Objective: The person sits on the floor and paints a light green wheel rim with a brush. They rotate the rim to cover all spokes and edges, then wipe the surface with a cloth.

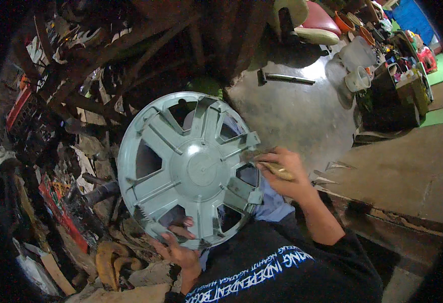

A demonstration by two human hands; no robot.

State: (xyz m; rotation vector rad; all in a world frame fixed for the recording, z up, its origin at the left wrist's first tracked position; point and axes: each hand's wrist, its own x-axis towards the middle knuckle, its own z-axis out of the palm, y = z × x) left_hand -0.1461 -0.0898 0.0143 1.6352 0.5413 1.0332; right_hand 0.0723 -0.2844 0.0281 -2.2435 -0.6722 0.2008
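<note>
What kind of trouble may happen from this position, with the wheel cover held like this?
The wheel cover could turn or tip, since the left hand grips it near its lower edge. The wooden-handled tool in the right hand might slip and catch a nearby raised tab.

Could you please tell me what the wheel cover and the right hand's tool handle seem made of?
Wheel cover: probably moulded plastic, pale grey-green with a soft sheen; its thin ribs and clip tabs suggest this, though painted metal remains possible.
Tool handle: likely wood, judging by its yellowish-tan colour; the finish is hard to tell.
</note>
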